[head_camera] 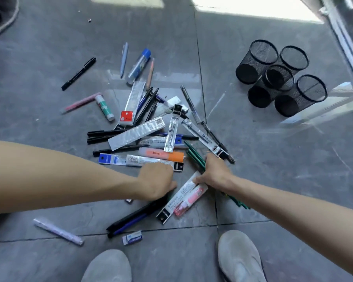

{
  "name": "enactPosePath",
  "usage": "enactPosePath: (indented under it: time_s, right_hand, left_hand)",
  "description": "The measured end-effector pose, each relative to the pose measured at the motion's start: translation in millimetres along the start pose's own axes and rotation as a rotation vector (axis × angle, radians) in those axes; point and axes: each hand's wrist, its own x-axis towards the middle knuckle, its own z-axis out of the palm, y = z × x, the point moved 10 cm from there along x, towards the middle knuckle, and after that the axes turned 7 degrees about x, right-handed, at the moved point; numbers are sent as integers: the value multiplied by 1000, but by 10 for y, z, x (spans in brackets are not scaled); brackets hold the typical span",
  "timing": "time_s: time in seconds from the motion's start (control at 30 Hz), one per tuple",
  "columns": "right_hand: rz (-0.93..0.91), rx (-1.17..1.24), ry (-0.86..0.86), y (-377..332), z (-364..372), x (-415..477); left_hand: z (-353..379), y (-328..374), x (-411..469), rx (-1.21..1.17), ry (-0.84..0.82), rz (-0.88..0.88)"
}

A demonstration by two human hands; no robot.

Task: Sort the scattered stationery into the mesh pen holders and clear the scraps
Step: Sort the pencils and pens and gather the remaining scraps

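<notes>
Right hand [214, 174] grips green pencils [194, 154] on the floor [273, 159]; left hand [159, 181] curls over the stationery pile [135, 137], its grasp impossible to tell.

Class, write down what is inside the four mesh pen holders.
No stationery shows inside the four mesh pen holders: nothing stands above the rims, and the inner walls look bare. The near walls cover part of each bottom, so small scraps cannot be ruled out.
</notes>
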Motion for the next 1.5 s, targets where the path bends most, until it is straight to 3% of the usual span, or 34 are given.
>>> enactPosePath:
  time_s: [0.2,0.37,0.57,0.67,0.77,0.9,1.03,1.17,1.3,1.4,1.5]
  right_hand:
    - [-28,82,61,115,-134,-77]
    - [22,545,54,117,-175,-47]
    - [50,1015,-183,-353,-57,-113]
    - [62,1041,-250,-551,-22,-90]
    - [40,980,-429,-723,37,-123]
    - [-33,846,-535,-899,72,-125]
    - [-96,854,-375,-965,-56,25]
    - [-123,894,-356,-980,-144,119]
    - [-136,941,-27,-845,-492,305]
    - [-237,969,188,-884,-709,342]
    - [-356,1059,343,-941,-843,323]
  left_hand:
    - [-77,163,116,-185,-26,-24]
    - [-373,108,174,-454,43,7]
    - [-528,-73,192,-1238,-82,-129]
    - [-607,-182,136,-1425,-126,-142]
    - [-639,-293,51,-1542,-151,-115]
    - [-567,-504,13,-1555,-132,-148]
    - [-591,-613,102,-1427,-110,-161]
    - [-761,-459,236,-1365,-75,-101]
    - [-1033,-434,400,-1224,123,-103]
    - [-1324,-401,442,-1136,313,1]
    - [-1546,-376,424,-901,480,113]
